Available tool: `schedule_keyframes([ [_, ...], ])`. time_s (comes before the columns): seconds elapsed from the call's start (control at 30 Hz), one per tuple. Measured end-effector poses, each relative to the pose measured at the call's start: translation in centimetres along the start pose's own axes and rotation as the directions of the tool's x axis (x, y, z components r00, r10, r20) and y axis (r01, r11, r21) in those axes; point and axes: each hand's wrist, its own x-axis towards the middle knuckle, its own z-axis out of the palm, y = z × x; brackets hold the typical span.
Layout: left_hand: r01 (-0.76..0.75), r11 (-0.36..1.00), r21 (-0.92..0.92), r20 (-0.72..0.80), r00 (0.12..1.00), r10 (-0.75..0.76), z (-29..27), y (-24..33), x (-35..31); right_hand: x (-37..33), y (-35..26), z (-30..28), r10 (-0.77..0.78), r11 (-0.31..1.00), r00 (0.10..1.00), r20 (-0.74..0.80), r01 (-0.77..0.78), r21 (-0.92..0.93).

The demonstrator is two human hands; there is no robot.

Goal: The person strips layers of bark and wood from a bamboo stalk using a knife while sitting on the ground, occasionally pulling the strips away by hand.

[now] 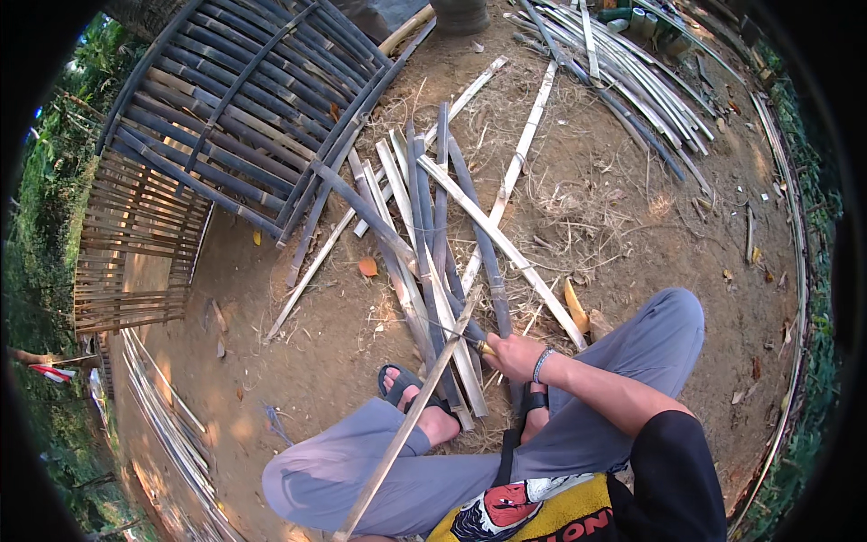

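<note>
My right hand [515, 357], a braided bracelet at its wrist, is closed around the handle of a knife [489, 348]. Its dark blade points left and meets a long split bamboo strip [406, 432], which slants from between my feet down to the lower edge, across my left leg. Beside the strip's near end only a sliver of what may be my left hand [368, 538] shows, its fingers hidden. Under and beyond the blade lies a crossed pile of bamboo slats [423, 217], some dark-skinned and some pale.
A dark bamboo slatted bench [244, 99] stands at the far left, with a bamboo lattice panel [135, 244] beside it. Long strips [632, 81] lie bundled at the far right, more strips [172, 434] at the left. Shavings [587, 217] litter the dirt ground. My sandalled feet flank the pile's near end.
</note>
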Motion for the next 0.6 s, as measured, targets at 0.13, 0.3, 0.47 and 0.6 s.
schedule_keyframes([
  [0.13,-0.021,1.0,0.003,-0.013,1.0,0.021,-0.3,1.6,-0.1,0.1,-0.6,0.4,0.072,0.997,0.997,0.008,-0.072,0.032],
  [0.3,-0.104,0.995,0.003,-0.077,0.992,0.104,-0.6,5.7,-0.4,0.6,0.2,1.4,0.052,0.996,0.997,-0.061,-0.047,0.072],
  [0.47,-0.171,0.983,0.063,-0.138,0.974,0.179,-1.3,8.5,-1.1,-0.4,-2.9,0.8,0.023,0.999,1.0,0.004,-0.023,0.03],
  [0.6,-0.208,0.975,0.081,-0.175,0.96,0.22,-1.9,8.8,-1.2,2.2,0.0,1.1,0.164,0.985,0.983,-0.079,-0.16,0.06],
])
